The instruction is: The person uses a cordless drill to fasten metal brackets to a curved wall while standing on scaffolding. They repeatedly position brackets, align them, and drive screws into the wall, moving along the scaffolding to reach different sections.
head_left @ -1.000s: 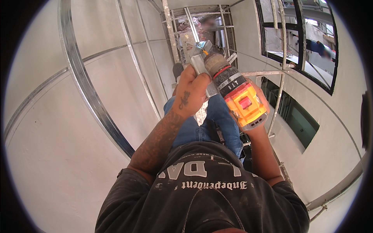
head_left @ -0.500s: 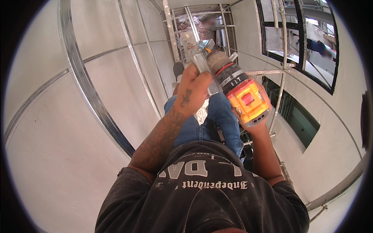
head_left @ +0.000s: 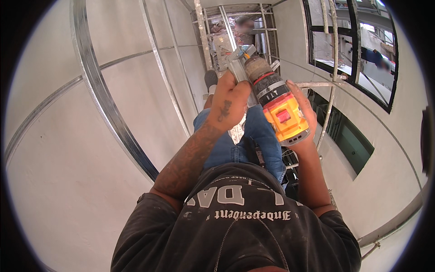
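My left hand (head_left: 229, 104) is closed around a short piece of silver metal channel (head_left: 238, 69), which points away from me above my lap. In my right hand (head_left: 306, 111) is a yellow, black and red cordless drill (head_left: 283, 115). Its chuck leans up and left toward the far end of the channel. An orange-yellow tip (head_left: 247, 56) at the front of the chuck meets or nearly meets the metal there; exact contact I cannot tell. My right fingers wrap the drill's right side, and their undersides are hidden.
On the left, metal framing rails (head_left: 97, 84) run along a pale wall (head_left: 50, 167). Scaffold poles (head_left: 333, 54) and a rope (head_left: 380, 119) cross on the right, by a black-framed window (head_left: 354, 54). Another person (head_left: 376, 58) shows beyond it. A narrow perforated board (head_left: 237, 132) lies beneath me.
The channel and drill chuck have shifted slightly within the view, still together. My left hand has moved a little to the right, and the right fingers show more along the drill's side.
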`<action>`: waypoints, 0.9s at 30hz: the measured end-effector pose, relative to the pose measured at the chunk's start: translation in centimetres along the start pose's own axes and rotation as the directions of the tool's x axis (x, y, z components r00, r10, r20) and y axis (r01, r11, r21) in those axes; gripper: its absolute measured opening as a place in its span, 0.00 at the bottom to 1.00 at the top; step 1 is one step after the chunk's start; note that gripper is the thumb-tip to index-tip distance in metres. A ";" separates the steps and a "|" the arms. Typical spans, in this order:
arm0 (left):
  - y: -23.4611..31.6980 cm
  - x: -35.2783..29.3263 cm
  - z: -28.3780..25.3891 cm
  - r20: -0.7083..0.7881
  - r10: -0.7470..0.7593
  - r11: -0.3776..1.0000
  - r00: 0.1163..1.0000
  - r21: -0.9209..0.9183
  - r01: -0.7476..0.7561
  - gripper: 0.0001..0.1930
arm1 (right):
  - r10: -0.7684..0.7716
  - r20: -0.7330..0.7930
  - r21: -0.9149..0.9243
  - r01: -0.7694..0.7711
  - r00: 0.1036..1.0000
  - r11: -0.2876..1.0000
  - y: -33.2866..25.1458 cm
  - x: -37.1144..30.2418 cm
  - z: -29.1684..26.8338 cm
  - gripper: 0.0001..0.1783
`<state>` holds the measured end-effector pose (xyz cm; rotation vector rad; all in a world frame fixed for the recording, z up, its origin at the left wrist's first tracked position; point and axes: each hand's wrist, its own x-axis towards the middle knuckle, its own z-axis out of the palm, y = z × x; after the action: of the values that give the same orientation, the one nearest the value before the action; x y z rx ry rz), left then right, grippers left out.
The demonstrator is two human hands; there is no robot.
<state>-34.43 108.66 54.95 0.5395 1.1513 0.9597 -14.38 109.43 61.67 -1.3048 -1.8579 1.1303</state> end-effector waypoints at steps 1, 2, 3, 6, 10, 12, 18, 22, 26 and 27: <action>0.0 0.0 0.1 0.001 -0.005 1.000 1.000 -0.026 0.005 0.18 | -0.001 0.007 -0.016 0.001 1.000 1.000 0.0 0.0 0.0 0.47; 0.2 -0.1 0.2 0.003 -0.009 0.999 1.000 -0.053 0.009 0.18 | -0.002 0.014 -0.032 0.002 1.000 0.999 0.0 0.0 -0.1 0.47; 0.2 -0.1 0.1 0.004 -0.012 0.998 1.000 -0.064 0.012 0.18 | -0.003 0.015 -0.034 0.004 1.000 0.999 0.0 0.1 0.0 0.47; 0.2 -0.1 0.1 0.006 -0.016 0.998 1.000 -0.062 0.017 0.19 | 0.005 0.015 -0.039 -0.004 1.000 0.999 -0.1 0.1 0.2 0.47; 0.0 -0.1 0.1 -0.002 -0.019 0.999 1.000 -0.044 0.019 0.19 | 0.017 0.015 -0.059 -0.016 1.000 0.998 0.0 -0.1 0.3 0.47; 0.0 -0.1 0.0 -0.005 -0.032 0.999 0.999 -0.016 0.032 0.19 | 0.005 0.029 -0.067 -0.003 1.000 0.998 0.2 -0.2 0.2 0.46; -0.8 0.2 0.1 -0.020 0.019 0.999 1.000 -0.028 -0.020 0.19 | 0.028 0.013 -0.028 -0.027 1.000 0.999 0.2 -0.3 0.5 0.47; -0.6 0.2 0.3 -0.013 0.009 0.999 1.000 -0.048 -0.009 0.19 | 0.038 0.014 -0.025 -0.037 0.999 0.999 0.7 -0.6 0.4 0.47; -0.9 0.2 0.4 -0.027 0.007 0.997 1.000 -0.078 -0.009 0.19 | 0.044 0.016 -0.025 -0.044 0.999 0.999 0.6 -0.6 0.6 0.48; -1.0 0.3 0.4 -0.030 0.019 0.997 0.999 -0.073 -0.022 0.19 | 0.037 0.030 -0.037 -0.036 0.999 0.999 0.8 -0.7 0.5 0.48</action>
<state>-33.68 108.45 54.13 0.4805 1.1338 1.0264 -14.27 108.78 60.72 -1.3543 -1.8924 1.1456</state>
